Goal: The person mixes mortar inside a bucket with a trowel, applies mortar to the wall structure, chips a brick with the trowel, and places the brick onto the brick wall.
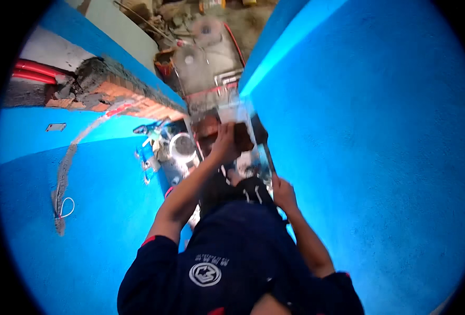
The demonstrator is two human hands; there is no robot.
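Observation:
My left hand [224, 140] reaches forward with its fingers closed on a dark brown, block-like piece [244, 137]; blur hides its exact kind. Lower and to the right, my right hand [284, 194] is wrapped round the thin handle of a long tool [269, 158]. The tool slants up beside the blue wall. A dark shape [260, 129] shows at its far end, partly behind the brown piece, and I cannot make out what sort of head it is. Beneath my left hand lies a reddish-brown surface [207, 126], smeared by motion.
Blue walls [358, 131] rise close on the right and at the left. A broken-out strip of bare brick [132, 100] with red conduits [35, 72] juts in at left. A white round bucket [182, 147] stands left of my forearm. Rubble [177, 13] lies beyond the doorway.

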